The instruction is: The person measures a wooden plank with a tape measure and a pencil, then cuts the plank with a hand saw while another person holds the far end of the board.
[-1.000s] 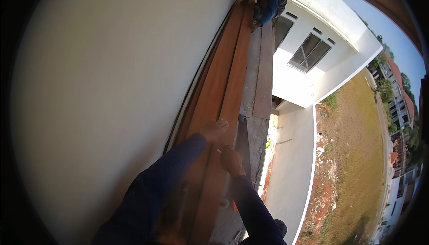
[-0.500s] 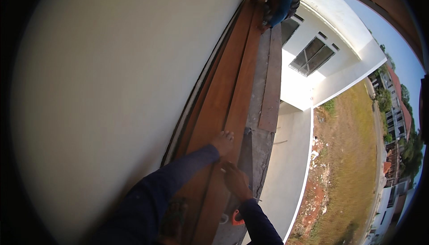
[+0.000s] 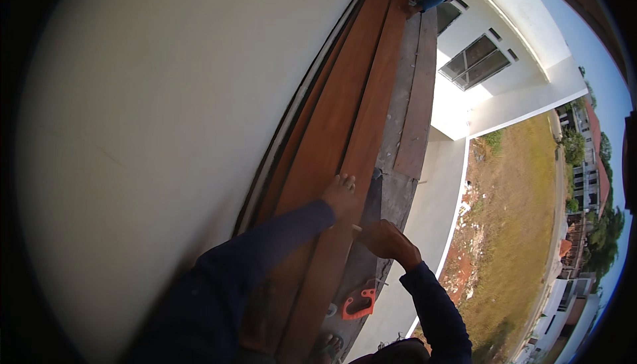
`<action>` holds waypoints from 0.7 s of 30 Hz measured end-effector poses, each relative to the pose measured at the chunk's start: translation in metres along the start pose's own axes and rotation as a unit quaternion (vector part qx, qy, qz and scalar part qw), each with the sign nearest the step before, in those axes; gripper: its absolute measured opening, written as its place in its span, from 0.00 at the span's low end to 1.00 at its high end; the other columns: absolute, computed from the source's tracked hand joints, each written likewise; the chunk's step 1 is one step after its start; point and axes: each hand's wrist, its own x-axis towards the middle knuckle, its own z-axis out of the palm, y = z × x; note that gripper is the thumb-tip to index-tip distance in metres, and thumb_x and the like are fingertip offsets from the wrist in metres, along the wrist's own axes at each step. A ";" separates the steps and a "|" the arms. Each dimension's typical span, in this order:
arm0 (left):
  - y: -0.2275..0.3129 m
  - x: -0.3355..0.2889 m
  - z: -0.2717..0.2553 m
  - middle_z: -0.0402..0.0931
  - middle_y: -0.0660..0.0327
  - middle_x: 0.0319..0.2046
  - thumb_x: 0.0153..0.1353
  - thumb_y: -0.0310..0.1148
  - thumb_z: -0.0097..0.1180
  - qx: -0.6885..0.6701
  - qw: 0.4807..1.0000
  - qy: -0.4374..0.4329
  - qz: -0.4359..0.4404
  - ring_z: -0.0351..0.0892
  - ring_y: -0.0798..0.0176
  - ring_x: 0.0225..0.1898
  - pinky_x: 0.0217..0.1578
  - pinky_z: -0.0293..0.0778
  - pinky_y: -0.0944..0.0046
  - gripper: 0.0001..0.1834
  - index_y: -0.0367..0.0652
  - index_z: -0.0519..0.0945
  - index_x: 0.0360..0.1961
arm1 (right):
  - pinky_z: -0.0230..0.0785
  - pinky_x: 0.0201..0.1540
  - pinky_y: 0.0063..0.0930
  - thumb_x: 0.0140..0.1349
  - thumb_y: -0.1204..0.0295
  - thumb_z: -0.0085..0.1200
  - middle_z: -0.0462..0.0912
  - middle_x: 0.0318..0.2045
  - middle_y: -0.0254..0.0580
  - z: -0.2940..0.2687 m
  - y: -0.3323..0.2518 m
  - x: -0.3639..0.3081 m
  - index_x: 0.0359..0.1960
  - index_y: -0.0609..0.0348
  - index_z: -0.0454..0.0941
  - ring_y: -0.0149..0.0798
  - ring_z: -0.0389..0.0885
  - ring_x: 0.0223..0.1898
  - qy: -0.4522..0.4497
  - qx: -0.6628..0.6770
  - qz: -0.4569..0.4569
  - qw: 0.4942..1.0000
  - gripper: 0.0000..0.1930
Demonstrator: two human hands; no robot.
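Pale wall (image 3: 152,118) is filling the left side. White building (image 3: 458,112) with a framed window (image 3: 475,63) is standing upper right; dry grass (image 3: 521,198) is spreading below it.

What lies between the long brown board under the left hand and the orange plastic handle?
In the head view: a small pale rounded thing on a grey surface, between board and handle.

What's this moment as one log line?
left hand rests on brown planks | right hand holds pale stick | orange handle lies nearby | co-worker's hand at far end
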 end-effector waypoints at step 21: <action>0.007 0.008 0.029 0.59 0.45 0.71 0.67 0.30 0.42 -0.034 0.989 0.138 -0.046 0.59 0.44 0.71 0.67 0.57 0.46 0.28 0.29 0.66 0.66 | 0.73 0.27 0.33 0.64 0.64 0.55 0.83 0.21 0.45 -0.182 0.112 0.284 0.41 0.62 0.84 0.35 0.83 0.22 0.489 0.265 -0.010 0.831 0.14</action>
